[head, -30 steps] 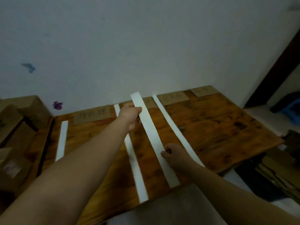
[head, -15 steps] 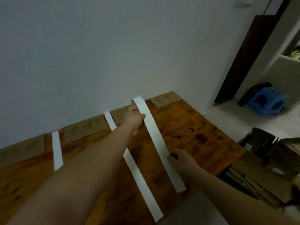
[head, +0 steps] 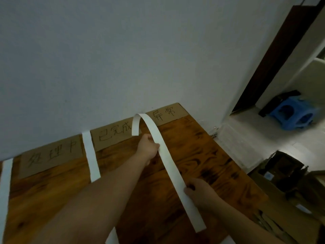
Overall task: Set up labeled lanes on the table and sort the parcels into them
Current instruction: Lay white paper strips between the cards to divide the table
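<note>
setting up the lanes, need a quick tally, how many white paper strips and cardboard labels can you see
white paper strips: 3 (left-edge strip, middle strip, held strip gripped by left hand and right hand)
cardboard labels: 3 (left label, middle label, right label)
total: 6

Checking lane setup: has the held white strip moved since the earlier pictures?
Yes. The white strip went right, past a laid strip, to between the 已完成 label and 异常 label.
</note>
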A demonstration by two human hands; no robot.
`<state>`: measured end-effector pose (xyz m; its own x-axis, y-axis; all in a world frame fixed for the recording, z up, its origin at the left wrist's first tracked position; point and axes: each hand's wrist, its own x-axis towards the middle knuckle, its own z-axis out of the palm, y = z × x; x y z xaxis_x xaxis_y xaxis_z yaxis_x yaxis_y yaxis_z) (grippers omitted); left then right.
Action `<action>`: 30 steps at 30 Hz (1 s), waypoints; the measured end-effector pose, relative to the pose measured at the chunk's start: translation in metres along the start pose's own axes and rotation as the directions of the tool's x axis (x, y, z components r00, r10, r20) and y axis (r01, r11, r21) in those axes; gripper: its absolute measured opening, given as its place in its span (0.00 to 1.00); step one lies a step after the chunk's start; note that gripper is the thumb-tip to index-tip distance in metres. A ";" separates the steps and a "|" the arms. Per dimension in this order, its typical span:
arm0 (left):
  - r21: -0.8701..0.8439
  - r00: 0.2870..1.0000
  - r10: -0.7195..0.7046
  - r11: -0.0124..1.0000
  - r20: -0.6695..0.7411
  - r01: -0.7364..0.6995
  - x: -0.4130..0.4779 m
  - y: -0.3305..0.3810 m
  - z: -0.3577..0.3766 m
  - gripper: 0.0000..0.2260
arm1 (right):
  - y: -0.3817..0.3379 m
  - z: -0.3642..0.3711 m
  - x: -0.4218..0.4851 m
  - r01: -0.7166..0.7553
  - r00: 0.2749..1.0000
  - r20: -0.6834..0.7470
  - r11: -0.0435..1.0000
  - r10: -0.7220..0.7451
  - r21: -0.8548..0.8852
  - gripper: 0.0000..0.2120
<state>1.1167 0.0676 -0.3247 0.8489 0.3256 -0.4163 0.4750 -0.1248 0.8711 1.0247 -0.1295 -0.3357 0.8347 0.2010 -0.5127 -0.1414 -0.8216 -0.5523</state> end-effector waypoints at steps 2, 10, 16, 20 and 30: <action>0.023 0.999 -0.029 0.999 -0.015 0.029 -0.001 -0.012 0.016 0.16 | 0.020 -0.007 0.007 0.021 0.999 0.035 0.999 -0.020 -0.026 0.03; -0.036 0.993 0.020 0.999 -0.115 -0.024 -0.019 0.025 0.054 0.18 | 0.063 -0.052 0.018 0.146 0.984 0.104 0.989 -0.144 -0.011 0.03; -0.117 0.982 0.111 0.985 -0.152 -0.129 -0.033 0.075 0.050 0.17 | 0.049 -0.084 0.019 0.245 0.967 0.066 0.968 -0.248 0.053 0.03; -0.307 0.982 0.020 0.949 -0.188 -0.077 -0.033 0.090 0.042 0.16 | 0.049 -0.091 0.014 0.251 0.961 0.100 0.966 -0.257 0.069 0.05; 0.039 0.967 0.007 0.999 -0.253 0.003 0.003 0.029 0.050 0.24 | 0.087 -0.067 0.005 0.156 0.957 0.252 0.987 -0.145 -0.026 0.10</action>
<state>1.1448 0.0179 -0.3139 0.7660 0.5512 -0.3308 0.4861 -0.1600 0.8591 1.0526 -0.2361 -0.3426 0.6852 0.4458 -0.5760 0.0046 -0.7934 -0.6086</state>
